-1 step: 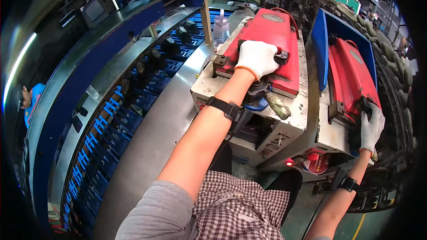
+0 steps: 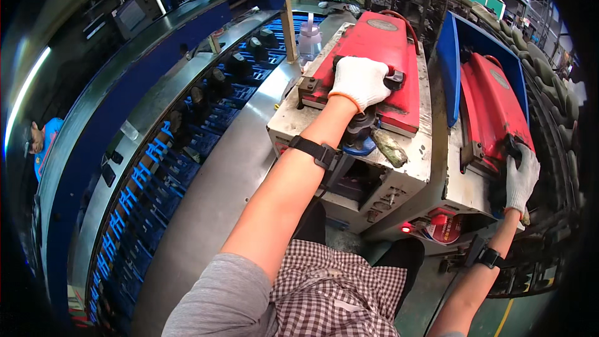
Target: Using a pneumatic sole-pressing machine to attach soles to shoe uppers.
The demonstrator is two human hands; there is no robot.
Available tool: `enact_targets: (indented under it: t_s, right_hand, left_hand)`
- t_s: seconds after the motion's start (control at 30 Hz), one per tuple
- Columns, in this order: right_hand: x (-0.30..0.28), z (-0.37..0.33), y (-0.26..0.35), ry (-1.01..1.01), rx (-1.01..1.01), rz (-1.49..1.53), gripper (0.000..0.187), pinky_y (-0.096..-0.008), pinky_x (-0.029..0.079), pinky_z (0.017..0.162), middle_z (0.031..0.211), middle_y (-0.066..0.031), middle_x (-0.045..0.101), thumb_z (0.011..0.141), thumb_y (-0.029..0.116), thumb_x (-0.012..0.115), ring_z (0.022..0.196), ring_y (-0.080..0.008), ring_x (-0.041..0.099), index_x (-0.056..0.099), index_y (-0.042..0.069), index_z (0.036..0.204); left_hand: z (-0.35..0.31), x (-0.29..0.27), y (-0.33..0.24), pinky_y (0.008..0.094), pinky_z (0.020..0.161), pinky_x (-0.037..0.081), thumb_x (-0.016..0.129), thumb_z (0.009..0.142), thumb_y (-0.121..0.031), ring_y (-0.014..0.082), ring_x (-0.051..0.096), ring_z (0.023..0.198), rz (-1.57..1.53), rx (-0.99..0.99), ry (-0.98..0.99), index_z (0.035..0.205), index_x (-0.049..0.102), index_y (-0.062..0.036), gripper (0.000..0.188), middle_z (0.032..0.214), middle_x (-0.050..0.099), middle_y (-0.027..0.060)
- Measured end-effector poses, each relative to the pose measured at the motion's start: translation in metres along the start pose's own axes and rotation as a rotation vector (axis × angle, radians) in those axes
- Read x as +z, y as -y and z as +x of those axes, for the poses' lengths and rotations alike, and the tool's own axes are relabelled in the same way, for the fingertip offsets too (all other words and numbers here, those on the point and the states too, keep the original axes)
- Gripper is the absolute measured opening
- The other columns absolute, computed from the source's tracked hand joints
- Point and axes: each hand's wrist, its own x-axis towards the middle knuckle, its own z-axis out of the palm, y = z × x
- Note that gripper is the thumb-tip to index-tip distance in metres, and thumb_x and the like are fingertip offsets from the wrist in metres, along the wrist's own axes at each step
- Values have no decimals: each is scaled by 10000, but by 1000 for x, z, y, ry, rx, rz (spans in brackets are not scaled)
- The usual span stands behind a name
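My left hand [image 2: 360, 83], in a white knit glove, is wrapped around the black handle [image 2: 395, 79] across the front of a red machine cover [image 2: 379, 40]. That cover lies lowered on a worn, cream-coloured machine body [image 2: 293, 118]. Below the hand, at the machine's front, sit a blue-and-dark part [image 2: 360, 148] and a stained greenish-grey piece [image 2: 390, 148]. Farther right, my gloved right hand [image 2: 523, 180] grips the black handle [image 2: 515, 146] of a second red cover [image 2: 496, 103], also down. Its fingers are partly hidden behind the handle.
A steel worktop edge [image 2: 206, 237] curves along the left, beside a conveyor with blue racks [image 2: 134, 193] carrying dark shoe-like pieces. A clear bottle [image 2: 309, 40] stands behind the near machine. Blue panels [image 2: 447, 68] flank the second machine. Another person [image 2: 47, 140] is at far left.
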Motion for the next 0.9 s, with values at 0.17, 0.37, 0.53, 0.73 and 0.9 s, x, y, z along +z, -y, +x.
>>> enact_targets:
  t_s: [0.17,0.37,0.53,0.73,0.9]
  right_hand:
    - [1,1,3,-10,0,-1,387,-431,414,1095,1260,-98,671,879,143,714,1236,-321,582,656,111,1260]
    - [1,2,0,-18,-26,-7,395,-432,426,1078,1244,-107,672,868,143,718,1210,-328,587,658,108,1257]
    - [-3,0,5,-28,-20,7,385,-437,437,1056,1220,-108,677,858,143,724,1179,-333,596,662,115,1237]
    - [-5,0,9,-63,-15,23,360,-448,446,1042,1188,-122,690,839,163,750,1159,-339,606,683,109,1188]
    - [-5,0,11,-67,-18,30,361,-444,446,1038,1174,-122,690,827,167,761,1150,-333,609,688,113,1177]
  left_hand:
    - [2,3,3,451,765,571,731,741,-377,341,737,866,5,-28,-1,877,772,-187,237,842,745,126]
    - [3,4,2,452,758,572,723,765,-404,343,739,848,12,-21,0,879,781,-188,251,826,744,132]
    - [4,4,0,443,750,572,706,790,-421,336,742,849,-5,-23,17,879,783,-174,273,841,748,134]
    - [2,3,2,437,744,570,700,802,-425,336,741,856,-4,-10,2,916,778,-158,301,867,754,133]
    - [2,-2,-1,433,765,568,735,770,-395,325,738,888,-14,-28,52,935,777,-160,290,899,757,129]
